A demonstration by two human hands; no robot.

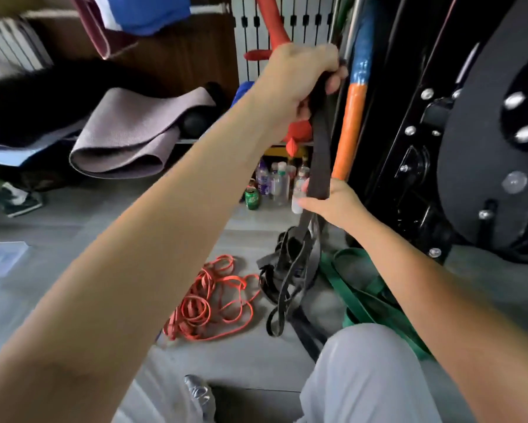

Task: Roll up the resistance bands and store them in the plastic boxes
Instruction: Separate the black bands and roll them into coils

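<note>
A wide black resistance band (320, 154) hangs stretched between my two hands. My left hand (299, 77) grips its top end, raised high. Lower down, my right hand (332, 203) holds the same band, fingers curled round it. Below my right hand the band trails into a heap of black bands (284, 270) on the floor. To the left of that heap sits a tangle of thin orange-red bands (213, 297). Green bands (366, 297) lie on the floor at the right, near my knee. No plastic box is clearly in view.
A black weight machine (470, 148) fills the right side. An orange and blue padded bar (352, 117) stands beside the band. Several bottles and a green can (252, 197) stand on the floor behind. A folded grey mat (131, 135) lies at the left. My knees are at the bottom.
</note>
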